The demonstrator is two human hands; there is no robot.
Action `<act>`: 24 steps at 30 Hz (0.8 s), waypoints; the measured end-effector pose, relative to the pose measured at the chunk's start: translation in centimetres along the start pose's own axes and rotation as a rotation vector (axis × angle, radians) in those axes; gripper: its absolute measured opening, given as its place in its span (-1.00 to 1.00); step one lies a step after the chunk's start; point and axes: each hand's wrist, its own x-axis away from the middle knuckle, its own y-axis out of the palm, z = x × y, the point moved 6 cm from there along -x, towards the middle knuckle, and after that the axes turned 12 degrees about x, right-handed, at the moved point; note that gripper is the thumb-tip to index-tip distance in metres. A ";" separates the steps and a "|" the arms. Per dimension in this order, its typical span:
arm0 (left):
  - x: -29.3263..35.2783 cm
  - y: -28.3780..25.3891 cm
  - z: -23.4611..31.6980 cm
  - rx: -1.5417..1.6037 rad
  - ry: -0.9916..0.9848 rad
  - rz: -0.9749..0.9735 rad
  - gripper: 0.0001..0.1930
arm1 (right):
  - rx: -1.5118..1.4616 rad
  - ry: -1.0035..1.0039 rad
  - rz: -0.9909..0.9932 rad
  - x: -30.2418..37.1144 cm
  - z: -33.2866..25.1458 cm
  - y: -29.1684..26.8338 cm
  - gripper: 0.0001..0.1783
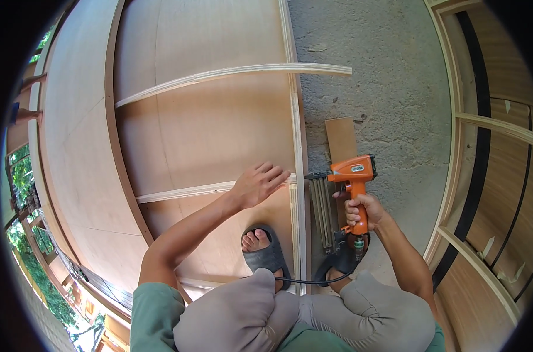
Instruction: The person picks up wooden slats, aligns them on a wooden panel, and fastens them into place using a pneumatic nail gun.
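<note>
The right hand (365, 211) curls its fingers around the handle of an orange nail gun (355, 170), whose body sits just beyond them, its nose pointing left toward a pale wooden rail (302, 234). The left hand (259, 186) has loosely bent, slightly spread fingers over a batten (187, 192), the nose near their right; whether they touch wood is unclear.
</note>
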 end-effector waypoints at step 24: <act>-0.5 0.9 0.2 0.052 0.074 -0.002 -0.61 | -0.022 -0.008 -0.028 0.2 0.1 -0.3 -0.53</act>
